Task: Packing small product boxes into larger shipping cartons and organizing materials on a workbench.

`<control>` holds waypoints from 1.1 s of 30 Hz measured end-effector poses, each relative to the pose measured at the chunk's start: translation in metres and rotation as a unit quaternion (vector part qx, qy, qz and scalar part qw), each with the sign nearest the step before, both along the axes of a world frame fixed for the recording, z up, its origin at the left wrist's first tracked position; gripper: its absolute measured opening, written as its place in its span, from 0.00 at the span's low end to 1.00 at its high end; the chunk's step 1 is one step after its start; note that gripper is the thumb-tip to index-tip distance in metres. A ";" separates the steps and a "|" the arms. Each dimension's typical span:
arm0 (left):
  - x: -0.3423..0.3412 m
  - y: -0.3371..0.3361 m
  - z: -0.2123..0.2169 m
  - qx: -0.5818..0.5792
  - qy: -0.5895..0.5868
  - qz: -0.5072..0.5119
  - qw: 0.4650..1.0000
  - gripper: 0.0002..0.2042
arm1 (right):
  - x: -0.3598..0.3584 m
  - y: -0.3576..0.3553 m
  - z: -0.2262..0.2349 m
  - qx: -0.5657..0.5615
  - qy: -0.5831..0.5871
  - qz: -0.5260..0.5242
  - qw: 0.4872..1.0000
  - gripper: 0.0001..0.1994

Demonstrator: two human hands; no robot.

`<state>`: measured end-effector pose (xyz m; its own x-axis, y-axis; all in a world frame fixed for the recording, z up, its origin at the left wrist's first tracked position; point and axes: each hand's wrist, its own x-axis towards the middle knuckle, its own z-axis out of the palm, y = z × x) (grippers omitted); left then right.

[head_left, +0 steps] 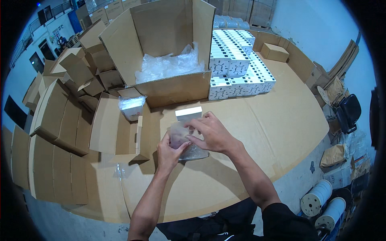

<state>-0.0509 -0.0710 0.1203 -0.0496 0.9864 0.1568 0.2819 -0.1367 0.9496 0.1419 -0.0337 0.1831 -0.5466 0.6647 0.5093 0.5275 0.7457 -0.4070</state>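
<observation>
Flat cartons, far left: a stack of folded brown cartons (52,132) lies along the edge of the surface (281,128), close by but clear of the hands.
Small open carton: an open brown box (120,132) sits left of the hands with a plastic-wrapped white box (132,107) inside, flaps spread so its mouth faces up.
Left hand: the left hand (169,150) pinches the lower edge of a clear plastic bag (185,140), fingers pressed together on the film, seemingly to steady it.
Bag and box: the bag stands at the middle of the surface, just before the person; a small white box (188,113) rises from its top, partly inside.
Right hand: the right hand (211,134) curls over the bag's upper part, fingertips closed on the film beside the white box.
Large carton: a tall open carton (169,48) behind holds crumpled clear plastic (169,66).
Stacked boxes, right: rows of white printed boxes (237,68) are piled in neat layers.
Hard to tell: how deep the box sits in the bag; the hands cover the bag's mouth, and the film blurs its contents.
</observation>
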 end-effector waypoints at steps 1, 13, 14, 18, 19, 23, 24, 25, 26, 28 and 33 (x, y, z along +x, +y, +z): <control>0.001 0.000 0.002 -0.007 -0.017 -0.007 1.000 0.27 | -0.001 0.002 0.001 -0.018 -0.018 -0.008 1.000 0.08; -0.005 -0.002 0.004 -0.071 0.057 -0.064 0.994 0.35 | -0.009 0.018 0.018 -0.096 0.026 0.057 0.993 0.06; -0.005 -0.002 0.005 -0.071 0.057 -0.063 0.994 0.35 | -0.008 0.020 0.015 -0.095 0.026 0.057 0.993 0.06; -0.003 -0.003 0.011 -0.067 0.040 -0.058 0.995 0.33 | 0.005 0.024 0.004 -0.124 0.202 0.040 0.971 0.10; -0.003 -0.002 0.012 -0.070 0.037 -0.057 0.995 0.32 | 0.008 0.024 0.003 -0.207 0.285 0.020 0.936 0.11; -0.006 -0.002 0.007 -0.032 0.055 -0.059 0.996 0.31 | 0.020 0.036 -0.012 -0.227 0.425 0.017 0.876 0.12; -0.005 -0.003 0.010 -0.041 0.055 -0.050 0.996 0.31 | 0.024 0.038 -0.018 -0.227 0.426 0.015 0.876 0.12; -0.004 -0.004 0.012 -0.050 0.056 -0.041 0.996 0.30 | 0.027 0.041 -0.024 -0.228 0.429 -0.003 0.874 0.12; -0.004 -0.003 0.011 -0.050 0.057 -0.043 0.996 0.30 | 0.030 0.043 -0.030 -0.229 0.432 -0.021 0.872 0.11; -0.004 -0.001 0.010 -0.055 0.059 -0.042 0.996 0.30 | 0.033 0.050 -0.042 -0.217 0.415 -0.025 0.883 0.12; -0.010 0.003 0.003 -0.041 0.043 -0.048 0.997 0.30 | 0.024 0.044 -0.040 -0.220 0.349 -0.060 0.909 0.17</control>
<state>-0.0611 -0.0675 0.1229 0.0563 0.9955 0.0760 0.3518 -0.0910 0.9316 0.1655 0.0103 0.1433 -0.1022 0.9218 0.3738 0.0926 0.3830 -0.9191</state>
